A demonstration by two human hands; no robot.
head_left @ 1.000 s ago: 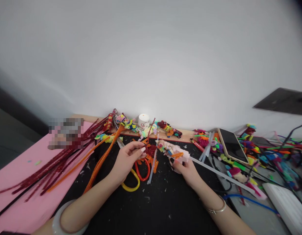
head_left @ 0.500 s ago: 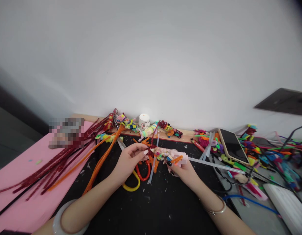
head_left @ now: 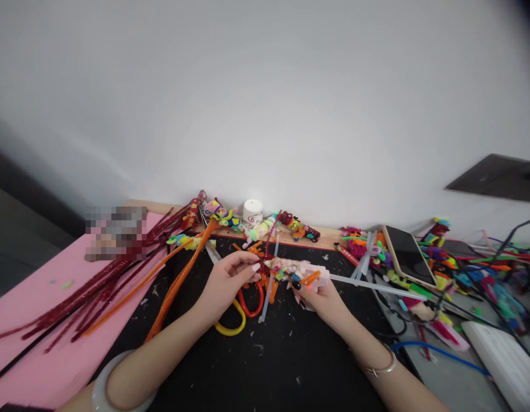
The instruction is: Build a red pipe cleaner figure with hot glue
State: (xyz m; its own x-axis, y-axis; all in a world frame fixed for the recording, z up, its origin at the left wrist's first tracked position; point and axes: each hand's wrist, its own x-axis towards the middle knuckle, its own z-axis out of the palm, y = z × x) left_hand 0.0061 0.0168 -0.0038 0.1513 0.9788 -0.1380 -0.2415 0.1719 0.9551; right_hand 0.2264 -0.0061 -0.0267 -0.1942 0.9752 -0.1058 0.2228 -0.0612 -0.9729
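Observation:
Between the fingertips of my left hand (head_left: 230,280) is a small dark red sparkly pipe-cleaner piece (head_left: 267,262), one strand of it standing upward. My right hand (head_left: 319,294) is wrapped around a pale pink hot glue gun (head_left: 314,273), whose nozzle end points left and meets the red piece. Bits of colour cover the gun's front, and a long translucent glue stick (head_left: 376,285) runs out of its back. Below my left hand lie scissors (head_left: 244,313) with red and yellow handles. Loose orange pipe-cleaner pieces (head_left: 273,292) and another glue stick (head_left: 268,300) lie under the gun.
Red pipe cleaners (head_left: 114,274) spread over a pink surface (head_left: 28,309) at left, near orange ones (head_left: 183,274). Along the wall stand a white jar (head_left: 253,213) and small pipe-cleaner figures (head_left: 299,226). At right are a phone (head_left: 408,254), coloured scraps, cables and a white keyboard-like object (head_left: 501,355).
Almost nothing differs. The glue gun and my right hand have shifted very slightly, while my left hand keeps its pinch on the red piece.

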